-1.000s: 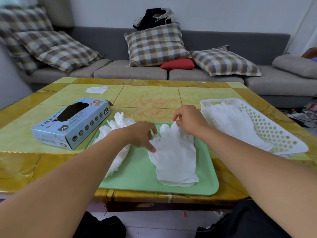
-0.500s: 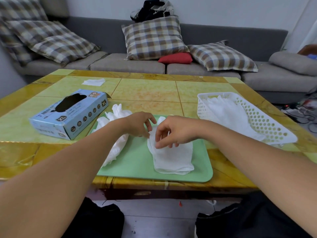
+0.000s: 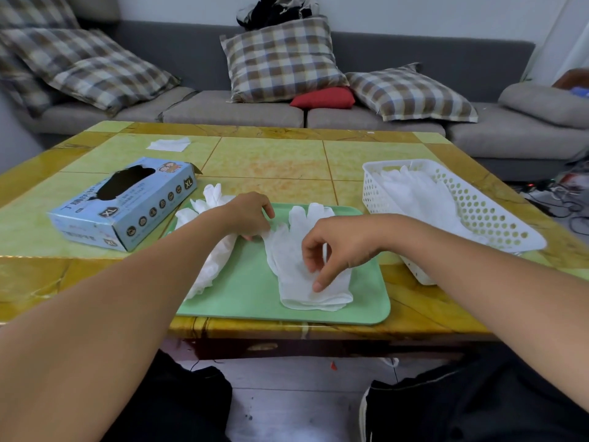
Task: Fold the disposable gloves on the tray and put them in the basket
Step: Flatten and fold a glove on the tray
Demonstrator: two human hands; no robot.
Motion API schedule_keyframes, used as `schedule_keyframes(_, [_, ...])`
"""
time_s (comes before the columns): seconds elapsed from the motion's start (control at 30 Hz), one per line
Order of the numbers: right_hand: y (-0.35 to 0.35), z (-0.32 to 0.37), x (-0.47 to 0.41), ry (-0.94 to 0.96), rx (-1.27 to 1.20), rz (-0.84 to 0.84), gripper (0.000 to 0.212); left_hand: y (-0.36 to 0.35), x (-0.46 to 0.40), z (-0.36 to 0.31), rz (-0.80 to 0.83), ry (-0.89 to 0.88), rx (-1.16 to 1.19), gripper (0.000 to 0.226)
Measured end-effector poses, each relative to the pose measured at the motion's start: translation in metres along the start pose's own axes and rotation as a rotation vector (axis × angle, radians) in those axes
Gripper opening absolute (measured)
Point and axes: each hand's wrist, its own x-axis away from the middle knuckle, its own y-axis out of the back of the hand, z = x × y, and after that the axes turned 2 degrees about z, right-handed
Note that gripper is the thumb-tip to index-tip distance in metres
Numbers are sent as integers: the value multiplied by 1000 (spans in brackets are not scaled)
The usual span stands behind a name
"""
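Grey sofa (image 3: 236,110), plaid cushions (image 3: 280,59), tiled table (image 3: 271,157)

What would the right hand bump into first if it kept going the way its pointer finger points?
The right hand points its finger down at the flat glove on the tray. It seems to touch the glove already, so that comes first.

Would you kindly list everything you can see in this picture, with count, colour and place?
tray: 1, green, table's near edge
flat gloves: small stack, white, on tray
loose gloves: pile, white, tray's left edge
basket: 1, white, right of tray, gloves inside
glove box: 1, blue, left of tray
tissue: 1, white, far left of table
table: 1, yellow-green
sofa: 1, grey, behind table
cushions: several, mostly plaid, one red
left hand: at the flat gloves' left edge
right hand: fingers down on the flat gloves
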Motion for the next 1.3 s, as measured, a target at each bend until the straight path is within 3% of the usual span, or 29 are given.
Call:
schedule_keyframes(0.1, [0,-7,12,-47,-8,97,29,9,18,-20,-34,-252,-68,13])
schedule_keyframes(0.17, [-6,-7,17,-56,-1,109,30,11,38,-39,179,-359,-98,14])
schedule_keyframes(0.27, [-21,-5,13,-40,110,68,29,-2,59,-58,516,-329,-254,29])
schedule_keyframes(0.37, [-31,-4,9,-4,193,27,22,-13,65,-63,565,-294,-414,36])
schedule_keyframes(0.5, [-26,-11,8,36,151,30,12,-13,68,-59,603,-263,-430,47])
schedule_keyframes(0.63, [-8,-23,18,60,-399,2,8,-7,63,-57,433,-367,-382,54])
schedule_keyframes(0.7, [3,-30,22,94,-691,-27,5,1,59,-55,280,-444,-174,34])
schedule_keyframes(0.77, [15,-32,25,148,-926,-76,41,16,59,-58,196,-468,189,20])
schedule_keyframes(0.87, [36,-30,28,317,-1268,-206,98,40,66,-74,150,-473,779,18])
schedule_keyframes(0.93, [50,-25,34,461,-1381,-285,109,53,69,-91,73,-453,1018,12])
schedule_keyframes(1.0, [54,-14,37,545,-1301,-356,115,61,69,-108,-60,-379,1106,12])
schedule_keyframes(1.1, [45,0,39,443,-1206,-530,108,63,68,-123,-252,-272,1111,17])
schedule_keyframes(1.23, [46,19,43,283,-1312,-820,50,64,71,-129,-256,-307,1087,17])
schedule_keyframes(1.3, [53,22,48,235,-1293,-913,34,65,74,-132,-221,-309,1107,21])
